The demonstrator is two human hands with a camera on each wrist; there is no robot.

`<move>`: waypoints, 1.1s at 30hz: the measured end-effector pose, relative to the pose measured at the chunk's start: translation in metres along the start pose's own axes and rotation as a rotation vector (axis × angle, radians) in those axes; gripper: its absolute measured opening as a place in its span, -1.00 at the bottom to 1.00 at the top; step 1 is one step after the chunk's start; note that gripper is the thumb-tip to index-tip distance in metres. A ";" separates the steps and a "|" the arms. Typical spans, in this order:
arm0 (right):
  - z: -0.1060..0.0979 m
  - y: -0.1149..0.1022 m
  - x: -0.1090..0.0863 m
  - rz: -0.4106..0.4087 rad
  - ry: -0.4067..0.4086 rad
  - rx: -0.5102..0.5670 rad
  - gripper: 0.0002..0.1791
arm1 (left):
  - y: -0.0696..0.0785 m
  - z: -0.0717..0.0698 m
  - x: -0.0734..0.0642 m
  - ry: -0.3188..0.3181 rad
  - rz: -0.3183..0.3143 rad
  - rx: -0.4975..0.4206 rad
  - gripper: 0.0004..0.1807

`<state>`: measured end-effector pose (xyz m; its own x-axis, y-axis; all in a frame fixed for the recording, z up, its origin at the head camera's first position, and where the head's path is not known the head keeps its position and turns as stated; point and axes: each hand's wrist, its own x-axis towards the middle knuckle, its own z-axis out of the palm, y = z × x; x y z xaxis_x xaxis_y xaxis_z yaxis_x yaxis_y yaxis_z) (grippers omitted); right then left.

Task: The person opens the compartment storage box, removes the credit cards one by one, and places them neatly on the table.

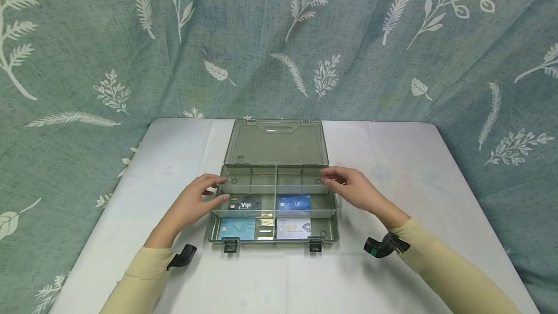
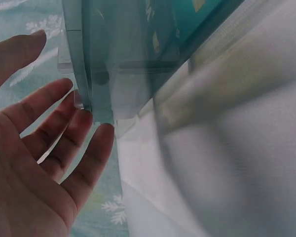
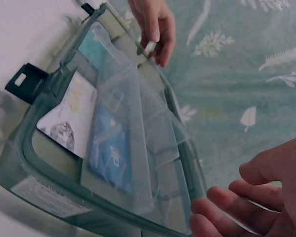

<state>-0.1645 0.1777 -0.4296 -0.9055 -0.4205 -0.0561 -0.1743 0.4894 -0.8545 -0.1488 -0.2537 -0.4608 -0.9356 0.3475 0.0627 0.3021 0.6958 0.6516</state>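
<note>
Between the left hand [image 1: 198, 202] and the right hand [image 1: 352, 189], a green box [image 1: 273, 242] is lying on the white tabletop [image 1: 322, 282], its lid [image 1: 275, 147] lying open on the far side. A dark card [image 1: 245, 203] and a blue card [image 1: 294, 203] are lying in its middle row, a teal card [image 1: 238, 228] and a white card [image 1: 294, 228] in its front row. The left hand is hovering at the box's left edge, thumb and fingers parted, the right hand by its far right corner, fingers loosely bent; both are holding nothing, and whether fingertips are touching the box is not showing clearly
</note>
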 end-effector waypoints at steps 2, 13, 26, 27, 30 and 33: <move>0.002 -0.001 -0.001 0.010 -0.007 0.026 -0.59 | 0.000 0.000 -0.002 -0.006 0.001 0.003 -0.41; 0.012 -0.002 -0.002 0.103 -0.049 0.072 -0.62 | -0.008 0.001 -0.009 -0.023 0.023 -0.012 -0.27; 0.016 -0.005 -0.002 0.148 -0.117 0.106 -0.58 | -0.017 0.000 -0.014 -0.063 0.052 -0.039 -0.22; 0.016 -0.005 -0.001 0.150 -0.120 0.107 -0.57 | -0.017 -0.001 -0.014 -0.064 0.052 -0.044 -0.21; 0.018 -0.004 0.000 0.153 -0.135 0.109 -0.55 | -0.018 -0.001 -0.016 -0.071 0.050 -0.064 -0.21; 0.020 -0.005 0.001 0.158 -0.157 0.108 -0.53 | -0.018 -0.002 -0.016 -0.087 0.047 -0.096 -0.21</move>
<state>-0.1572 0.1599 -0.4358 -0.8457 -0.4628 -0.2658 0.0148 0.4775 -0.8785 -0.1395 -0.2728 -0.4719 -0.9001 0.4345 0.0322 0.3228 0.6154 0.7191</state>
